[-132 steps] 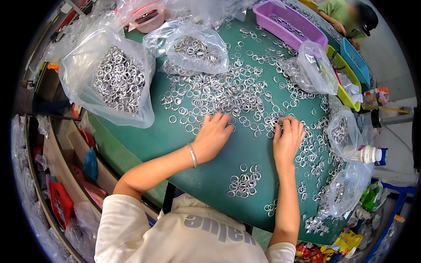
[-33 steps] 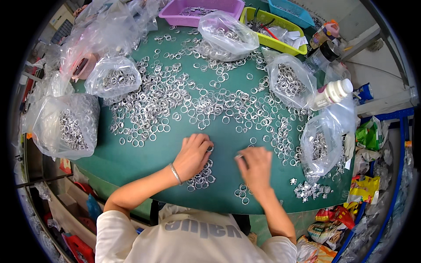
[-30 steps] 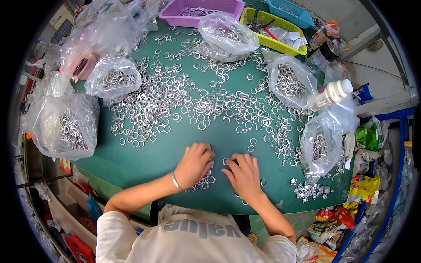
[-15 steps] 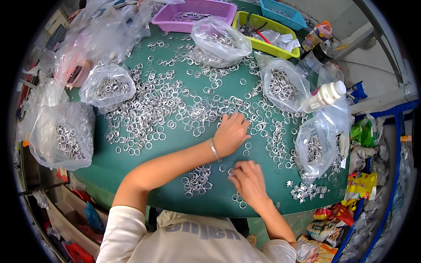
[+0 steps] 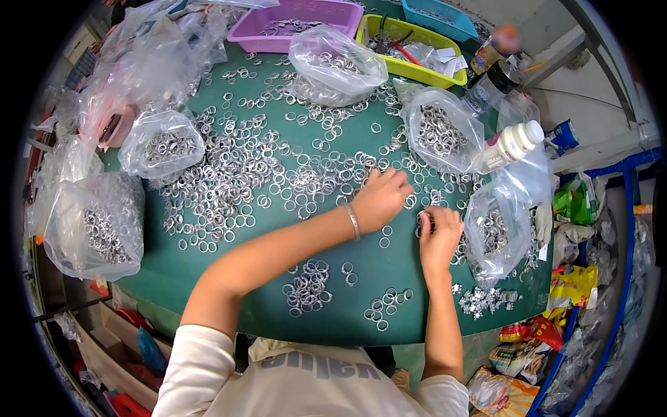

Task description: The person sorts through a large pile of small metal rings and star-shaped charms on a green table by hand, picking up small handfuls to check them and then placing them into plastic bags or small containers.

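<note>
Many loose silver-coloured metal rings [image 5: 229,167] lie spread over the green table [image 5: 264,285]. My left hand [image 5: 381,199], with a bracelet [image 5: 353,222] at the wrist, is over the right part of the spread, its fingers bent down among the rings; what they hold is hidden. Close by on the right, my right hand [image 5: 440,240] has its thumb and fingers pinched at a ring [image 5: 421,221]. Nearer the front edge are a ring pile [image 5: 308,288], a pair of rings [image 5: 349,274] and a small group [image 5: 386,307].
Clear plastic bags of rings stand at the left [image 5: 104,229], back [image 5: 337,66] and right [image 5: 445,132]. Behind are a purple basket [image 5: 240,31], a yellow-green basket [image 5: 417,71] and a blue basket [image 5: 445,24]. A white bottle [image 5: 513,146] leans at the right; small flower-shaped pieces [image 5: 483,302] lie front right.
My right hand has moved away and to the right, from the front rings to the larger spread. My left hand has shifted slightly right. More rings show in the front group.
</note>
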### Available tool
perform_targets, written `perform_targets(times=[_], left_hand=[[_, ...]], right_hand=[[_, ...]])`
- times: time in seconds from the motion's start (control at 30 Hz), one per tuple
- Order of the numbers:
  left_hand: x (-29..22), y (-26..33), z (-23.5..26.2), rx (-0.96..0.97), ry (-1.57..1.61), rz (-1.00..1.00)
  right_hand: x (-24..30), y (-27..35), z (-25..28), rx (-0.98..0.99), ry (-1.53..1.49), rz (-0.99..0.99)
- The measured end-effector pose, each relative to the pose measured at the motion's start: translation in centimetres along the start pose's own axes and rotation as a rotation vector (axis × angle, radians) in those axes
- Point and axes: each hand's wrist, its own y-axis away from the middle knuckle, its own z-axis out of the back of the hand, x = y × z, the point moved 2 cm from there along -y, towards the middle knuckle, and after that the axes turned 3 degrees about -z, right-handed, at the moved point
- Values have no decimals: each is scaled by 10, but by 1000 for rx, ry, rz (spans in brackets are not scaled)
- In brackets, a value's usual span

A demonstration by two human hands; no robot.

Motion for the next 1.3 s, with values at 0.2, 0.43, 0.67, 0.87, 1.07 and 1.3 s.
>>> perform_targets(times=[0.2, 0.43, 0.67, 0.87, 1.07, 1.3], left_hand=[[3, 4, -5, 42, 62, -9], [0, 10, 10, -53, 159, 91], [-7, -6, -7, 113, -82, 14], [-32, 38, 44, 82, 150, -34], [-56, 110, 60, 304, 170, -31], [-25, 76, 63, 85, 187, 166]], right_hand=[[-6, -12, 7, 67, -206, -23], [-2, 1, 17, 231, -399, -244], [48, 47, 13, 627, -510, -101], [10, -17, -3, 58, -59, -48], [3, -19, -20, 71, 138, 48], [63, 46, 16, 336, -306, 117]])
